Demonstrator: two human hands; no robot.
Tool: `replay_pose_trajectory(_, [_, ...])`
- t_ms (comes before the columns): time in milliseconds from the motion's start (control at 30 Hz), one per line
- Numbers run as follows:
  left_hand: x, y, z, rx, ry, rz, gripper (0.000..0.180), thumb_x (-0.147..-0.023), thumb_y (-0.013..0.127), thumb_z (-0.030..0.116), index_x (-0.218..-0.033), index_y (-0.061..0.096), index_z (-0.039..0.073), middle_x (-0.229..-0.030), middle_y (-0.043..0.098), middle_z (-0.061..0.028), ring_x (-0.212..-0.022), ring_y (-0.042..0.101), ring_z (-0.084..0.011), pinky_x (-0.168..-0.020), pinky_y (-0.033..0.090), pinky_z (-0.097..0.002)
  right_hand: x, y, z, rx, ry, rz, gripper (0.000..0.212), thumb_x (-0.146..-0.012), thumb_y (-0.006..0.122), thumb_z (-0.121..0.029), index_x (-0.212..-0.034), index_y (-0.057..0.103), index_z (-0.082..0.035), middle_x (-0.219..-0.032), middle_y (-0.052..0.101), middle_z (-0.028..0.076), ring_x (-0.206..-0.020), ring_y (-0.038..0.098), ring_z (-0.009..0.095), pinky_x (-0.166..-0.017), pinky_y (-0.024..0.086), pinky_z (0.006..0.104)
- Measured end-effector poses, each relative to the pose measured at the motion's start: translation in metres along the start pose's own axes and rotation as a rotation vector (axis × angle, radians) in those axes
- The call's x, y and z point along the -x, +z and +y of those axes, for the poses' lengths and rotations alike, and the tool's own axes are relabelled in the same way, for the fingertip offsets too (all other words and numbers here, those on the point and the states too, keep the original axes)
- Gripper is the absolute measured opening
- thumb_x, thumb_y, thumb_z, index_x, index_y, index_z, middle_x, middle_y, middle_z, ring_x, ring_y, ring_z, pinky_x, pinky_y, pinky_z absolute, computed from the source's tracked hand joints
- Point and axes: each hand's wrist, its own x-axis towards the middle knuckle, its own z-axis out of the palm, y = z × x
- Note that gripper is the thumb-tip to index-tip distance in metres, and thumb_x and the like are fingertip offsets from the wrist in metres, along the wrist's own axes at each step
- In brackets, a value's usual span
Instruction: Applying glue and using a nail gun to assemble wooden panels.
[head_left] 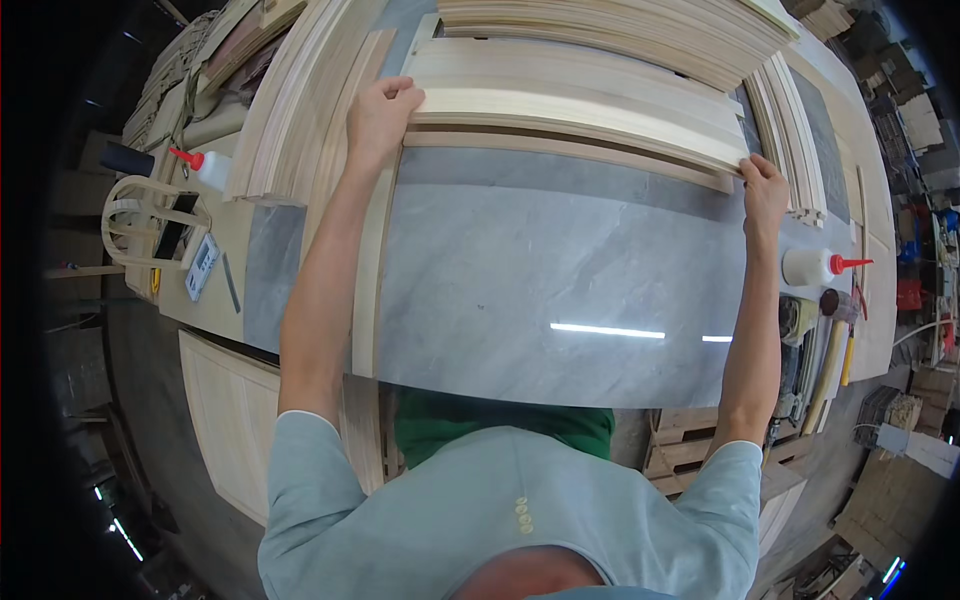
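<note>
Reaching across the grey stone-topped table [520,290] with both arms at full stretch, the person takes a stack of long pale wooden slats [575,105] by its two ends. The left hand [380,118] is curled over the left end, fingers on top of the upper boards and thumb against the edge; the right hand [765,190] is closed round the right end, where the lowest strip [570,152] juts out a little past the others. Gripping at both ends looks sensible to me: the pieces are long and thin, and a hold at the ends should keep them from sagging or sliding apart. The stack lies at the far side of the table, just in front of a bigger pile of boards [640,30] that runs off the top of the view.

More slats lean in bundles at the left [290,110] and at the right [790,140], probably sorted by length. A white glue bottle with a red nozzle [815,267] lies near the right hand's wrist, and another one [205,165] sits at the left, both within reach.

How many slats the hands actually lift I cannot tell, since the layers blur together. Tools at the right edge [825,350] are partly hidden by the forearm, and the curved wooden frame [140,220] at the left is distorted by the lens.
</note>
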Motion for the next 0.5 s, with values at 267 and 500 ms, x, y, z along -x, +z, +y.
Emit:
replay_pose_trajectory(267, [0.128,-0.033,0.013,0.261,-0.028,0.006,0.035,-0.081,0.065,0.018,-0.109,0.063,-0.002,-0.097,0.066,-0.0102,-0.088,0.062,-0.0152,-0.080,0.047,-0.0262,0.116,-0.073,-0.018,0.093,-0.043,-0.001,0.037,-0.087,0.060,-0.017,-0.114,0.059,0.009,-0.100,0.066,0.013,-0.091,0.060,0.014,-0.082,0.046,0.0263])
replay_pose_trajectory(500, [0.159,-0.028,-0.018,0.101,-0.073,-0.095,0.034,-0.083,0.062,0.013,-0.113,0.060,-0.003,-0.097,0.066,-0.0078,-0.089,0.061,-0.0121,-0.080,0.047,-0.0248,0.158,-0.077,0.022,0.004,0.071,-0.009,0.038,-0.086,0.062,-0.013,-0.117,0.057,0.009,-0.104,0.066,0.014,-0.093,0.060,0.015,-0.084,0.045,0.0248])
